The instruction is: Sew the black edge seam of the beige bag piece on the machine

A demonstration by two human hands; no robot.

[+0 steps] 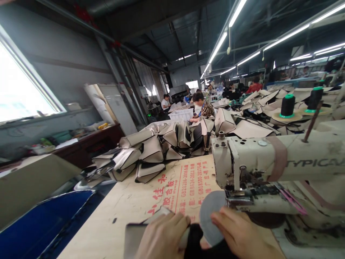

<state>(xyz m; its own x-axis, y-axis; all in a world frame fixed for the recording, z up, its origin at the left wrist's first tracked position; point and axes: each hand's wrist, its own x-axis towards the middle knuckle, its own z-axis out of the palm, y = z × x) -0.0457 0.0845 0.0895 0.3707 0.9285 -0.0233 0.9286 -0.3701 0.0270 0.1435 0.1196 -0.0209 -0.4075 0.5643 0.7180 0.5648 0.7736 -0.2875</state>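
Observation:
My left hand [164, 233] is closed over a beige fabric piece with black edging [132, 239] at the front of the board. Black fabric [212, 250] stretches from beside that hand to under my right hand [237, 230]. The right fingers are pressed together over the black fabric, their tips at the edge of a flat grey disc [210, 216]; the thumb is hidden. Just right of the disc stands a worn cream sewing machine [250, 158], its needle area close beyond my right hand.
Many beige pieces with black edges [152, 149] are heaped behind the plywood tabletop [107, 219] with red print. A blue-lined bin [54, 219] stands at left. Black thread cones [287, 106] sit behind the machine. A co-worker [205, 106] sits beyond the heap.

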